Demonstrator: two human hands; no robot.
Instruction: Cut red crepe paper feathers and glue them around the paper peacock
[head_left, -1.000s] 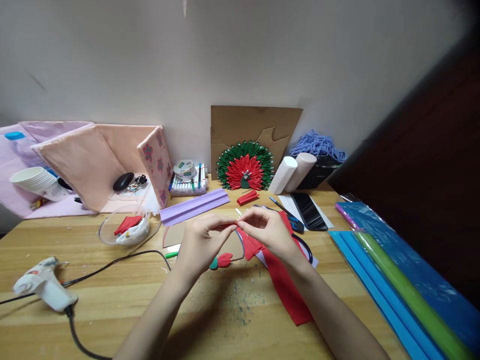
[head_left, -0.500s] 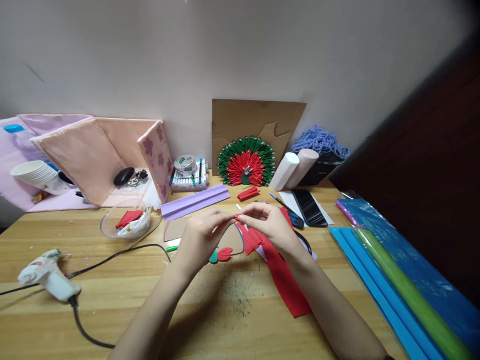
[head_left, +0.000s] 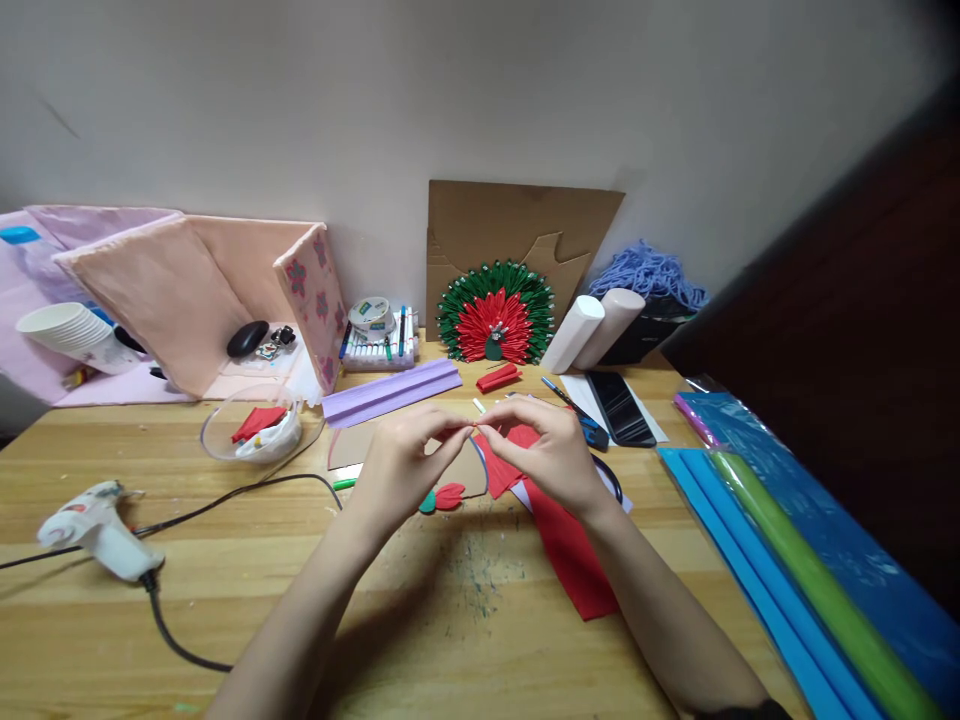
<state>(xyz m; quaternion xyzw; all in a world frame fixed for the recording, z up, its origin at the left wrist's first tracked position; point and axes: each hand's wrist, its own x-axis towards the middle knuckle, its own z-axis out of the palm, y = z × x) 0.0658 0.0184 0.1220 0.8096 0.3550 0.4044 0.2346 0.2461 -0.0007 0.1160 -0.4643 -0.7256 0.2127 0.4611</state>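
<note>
A tiny red scrap (head_left: 474, 425) hangs above the table (head_left: 420, 640), pinched between thumb and fingertips of the left hand (head_left: 401, 455) and right hand (head_left: 555, 455); too little shows to tell its long axis. Below, a red crepe-paper strip (head_left: 571, 560) runs lengthwise away and leftward.

Red ppr strip (head_left: 571, 560), grn/red peacock (head_left: 495, 318), wht glue gun (head_left: 103, 535), pnk patt. panel (head_left: 310, 300).
</note>
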